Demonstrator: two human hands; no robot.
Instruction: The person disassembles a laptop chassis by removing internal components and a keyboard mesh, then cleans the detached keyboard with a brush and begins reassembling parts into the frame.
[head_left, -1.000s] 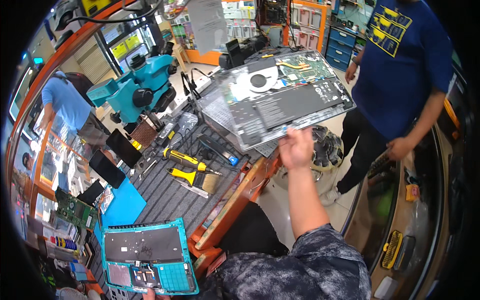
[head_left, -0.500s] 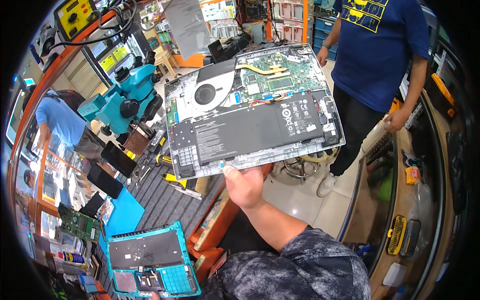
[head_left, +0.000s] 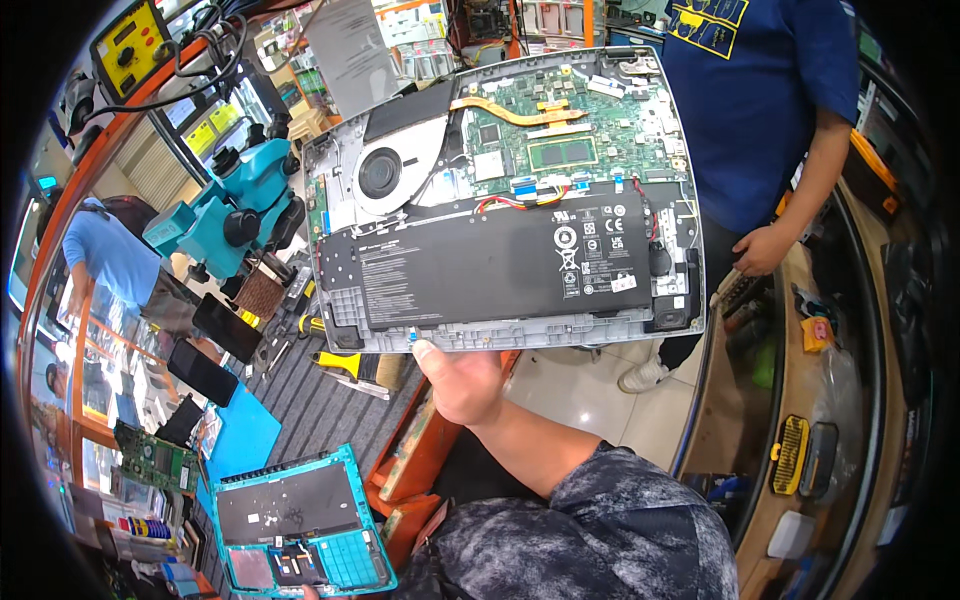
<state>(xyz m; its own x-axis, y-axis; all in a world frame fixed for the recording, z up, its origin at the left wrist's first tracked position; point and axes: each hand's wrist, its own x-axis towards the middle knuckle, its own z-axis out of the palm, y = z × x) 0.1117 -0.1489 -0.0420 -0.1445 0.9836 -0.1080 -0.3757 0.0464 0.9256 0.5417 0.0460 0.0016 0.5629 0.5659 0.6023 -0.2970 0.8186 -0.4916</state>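
My right hand [head_left: 462, 385] grips the lower edge of an opened laptop base [head_left: 520, 338], thumb on top and the other fingers hidden underneath. The base is raised and tilted toward me. It shows a black battery [head_left: 500, 260], a round fan [head_left: 381, 174], a copper-coloured heat pipe [head_left: 515, 113] and a green circuit board [head_left: 490, 90]. At the bottom left, only the thumb tip of my left hand [head_left: 310, 592] shows, pressed on the near edge of a teal laptop cover [head_left: 350, 558]; its other fingers are hidden. The cover's inner side, with a dark plate, faces up.
A teal microscope [head_left: 215, 225] stands on the ribbed grey bench mat [head_left: 345, 415]. A yellow-handled brush [head_left: 350, 364], dark phones [head_left: 203, 371], a blue mat [head_left: 250, 430] and a loose circuit board [head_left: 155, 458] lie around. A person in a navy shirt [head_left: 760, 110] stands at the far right.
The laptop base in my right hand has come closer and turned slightly clockwise, its left edge shifting left. The teal cover has barely moved. The standing person's nearer hand has shifted left in view.
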